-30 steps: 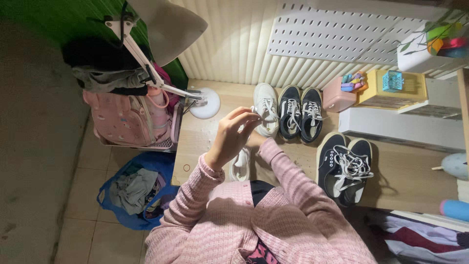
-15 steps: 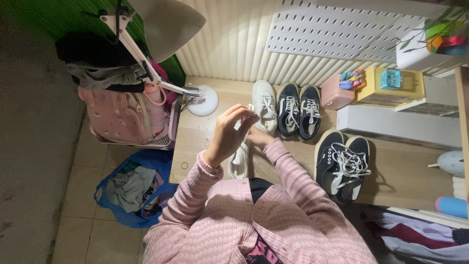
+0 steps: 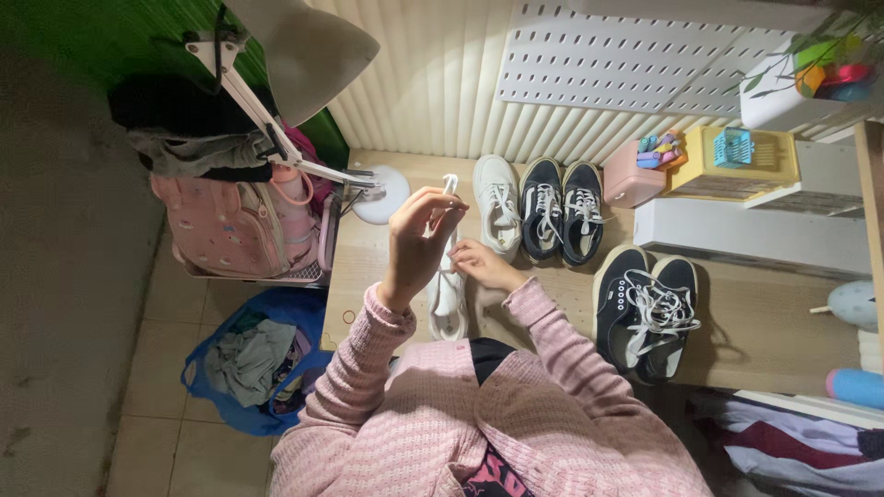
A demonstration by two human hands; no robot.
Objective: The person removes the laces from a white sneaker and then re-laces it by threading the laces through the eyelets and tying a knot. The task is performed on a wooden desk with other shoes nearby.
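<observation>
The left hand (image 3: 416, 230) is pinching a white lace (image 3: 450, 183) high; the right hand (image 3: 481, 265) is gripping the white shoe (image 3: 448, 299) near the counter's (image 3: 737, 313) front edge. The lace could be slipping out.

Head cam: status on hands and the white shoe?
Left hand raised, pinching white lace. Right hand on white shoe on desk. Nothing in the way.

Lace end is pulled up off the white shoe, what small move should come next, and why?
Probably draw the white lace taut. The left hand pinches its end high above the white sneaker on the wooden desk, while the right hand rests on the shoe, steadying it.
</observation>
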